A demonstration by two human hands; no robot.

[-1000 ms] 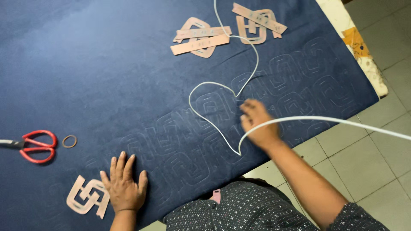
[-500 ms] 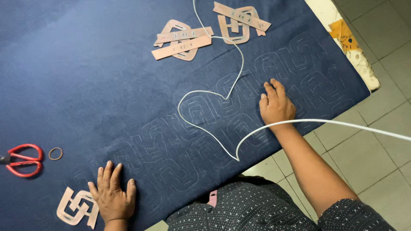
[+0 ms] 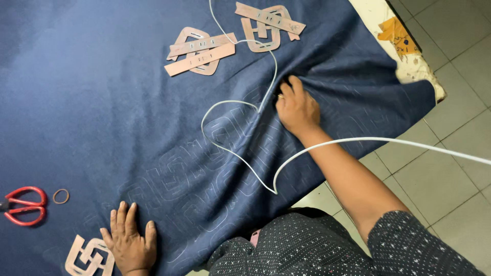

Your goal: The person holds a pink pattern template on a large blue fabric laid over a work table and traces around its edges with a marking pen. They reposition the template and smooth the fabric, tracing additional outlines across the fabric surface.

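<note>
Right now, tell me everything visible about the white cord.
The white cord is thin, smooth and flexible, plastic-looking. It comes from the top edge, crosses the pink cardboard templates, loops in a heart-like curve on the navy cloth, bends sharply near the table edge, then runs off right over the right forearm. The right hand presses cloth beside it.

Work table with pale, paint-stained top (image 3: pixel 409 61), bare only at far right corner, standing on grey tiled floor (image 3: pixel 460 117). Spread directly over it: large dark navy fabric sheet (image 3: pixel 92 102) marked with faint chalk outlines of interlocking shapes, bunched into folds near right edge. Resting on fabric: pinkish-tan card templates, two groups at top (image 3: pixel 200 51) (image 3: pixel 268 23), one at lower left (image 3: pixel 89 255); red-handled scissors (image 3: pixel 23 205); small brown rubber ring (image 3: pixel 61 196); thin white cord (image 3: pixel 230 148) looping across centre.
</note>
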